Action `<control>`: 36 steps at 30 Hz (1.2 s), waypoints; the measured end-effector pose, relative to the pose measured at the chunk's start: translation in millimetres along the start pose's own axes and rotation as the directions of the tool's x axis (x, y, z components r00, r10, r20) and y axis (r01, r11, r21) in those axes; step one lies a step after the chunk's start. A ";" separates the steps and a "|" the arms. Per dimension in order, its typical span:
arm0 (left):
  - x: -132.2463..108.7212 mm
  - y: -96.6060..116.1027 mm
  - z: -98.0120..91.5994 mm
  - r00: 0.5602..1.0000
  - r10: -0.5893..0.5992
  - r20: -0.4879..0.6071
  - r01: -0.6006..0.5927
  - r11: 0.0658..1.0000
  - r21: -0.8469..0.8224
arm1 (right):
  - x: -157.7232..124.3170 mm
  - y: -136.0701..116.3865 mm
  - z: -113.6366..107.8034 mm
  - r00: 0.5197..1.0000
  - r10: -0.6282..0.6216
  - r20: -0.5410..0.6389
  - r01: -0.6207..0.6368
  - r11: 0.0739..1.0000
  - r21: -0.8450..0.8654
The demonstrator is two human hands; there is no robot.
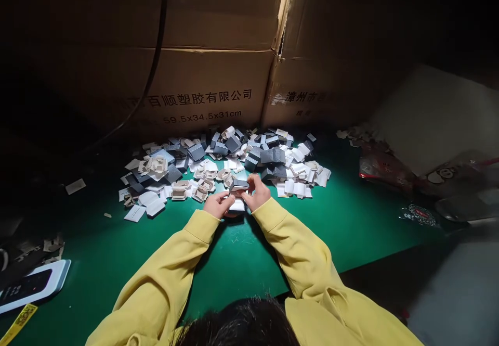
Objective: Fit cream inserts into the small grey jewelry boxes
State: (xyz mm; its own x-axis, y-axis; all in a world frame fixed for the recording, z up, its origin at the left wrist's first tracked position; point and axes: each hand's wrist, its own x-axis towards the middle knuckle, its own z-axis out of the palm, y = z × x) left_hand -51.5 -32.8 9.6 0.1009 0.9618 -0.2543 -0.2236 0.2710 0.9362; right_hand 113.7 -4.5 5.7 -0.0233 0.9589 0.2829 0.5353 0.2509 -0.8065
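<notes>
Between my hands is a small dark box [238, 184] with its lid raised and a pale inside showing. My left hand [218, 205] grips its lower part from the left, thumb over the white inner face. On the other side my right hand [257, 192] has its fingers closed on the upper dark part. Just beyond lie several small folded grey-brown cardboard inserts [205, 189]. A heap of dark blue-grey boxes [273, 156] and white folded papers [302, 187] spreads across the table behind them. My fingertips partly hide the box.
Large cardboard cartons [202, 75] wall off the back of the green table [312, 242]. A white device [42, 283] and a yellow strip [19, 325] lie at left. Plastic bags [382, 171] lie at right, and a dark cable [156, 60] hangs at upper left.
</notes>
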 end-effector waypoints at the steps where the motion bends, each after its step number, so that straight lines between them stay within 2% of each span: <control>1: -1.1 1.4 1.7 1.000 -0.011 -0.007 0.011 0.999 0.046 | 1.8 2.5 0.6 1.000 0.013 0.004 -0.013 1.000 0.016; 3: -2.8 4.6 4.7 0.999 -0.031 -0.028 0.035 0.987 0.160 | 5.0 7.5 1.6 1.000 0.010 0.027 -0.011 0.999 0.051; 6: -4.0 8.8 7.1 0.999 -0.027 -0.033 0.033 0.972 0.231 | 7.4 11.8 2.0 0.997 -0.040 0.067 0.034 0.996 0.083; 11: -4.1 11.0 7.7 0.996 -0.058 -0.073 0.071 0.978 0.196 | 8.6 10.6 -1.5 0.991 -0.092 0.095 0.083 0.992 0.097; 15: -5.9 9.6 8.1 0.995 -0.078 -0.056 0.087 0.977 0.196 | 9.7 9.1 -4.3 0.993 -0.098 0.061 0.091 0.989 0.117; 19: -5.0 3.4 5.4 1.000 -0.022 -0.003 0.022 0.971 0.239 | 8.9 7.8 -3.0 0.998 -0.054 -0.020 0.057 0.990 0.130; 22: 1.3 -4.0 -1.2 0.999 -0.009 0.031 0.001 0.974 0.227 | 7.8 6.2 -0.6 0.999 0.029 -0.031 -0.024 0.987 0.160; 27: 11.1 -13.0 -11.8 0.992 0.016 0.128 -0.030 0.994 0.108 | 8.6 3.8 2.2 0.990 0.127 0.064 -0.141 0.926 0.350; 30: 11.4 -14.5 -12.0 0.992 0.085 0.089 -0.090 0.995 0.049 | 8.7 0.6 2.2 0.971 0.225 0.081 -0.238 0.871 0.430; 33: 9.7 -14.9 -8.7 0.965 0.264 0.005 -0.264 0.963 0.045 | 9.0 -5.0 1.6 0.918 0.360 0.166 -0.396 0.813 0.428; 36: 8.1 -17.8 -7.4 0.938 0.346 0.025 -0.347 0.932 0.106 | 9.0 -10.5 0.0 0.810 0.433 0.396 -0.576 0.717 0.392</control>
State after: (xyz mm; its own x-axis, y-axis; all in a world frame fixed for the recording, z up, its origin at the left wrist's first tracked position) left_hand -53.9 -29.5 -10.9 0.0418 0.9949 0.0917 -0.1402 -0.0850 0.9865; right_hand 107.9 1.5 16.7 -0.1217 0.9375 -0.3260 0.0663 -0.3201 -0.9451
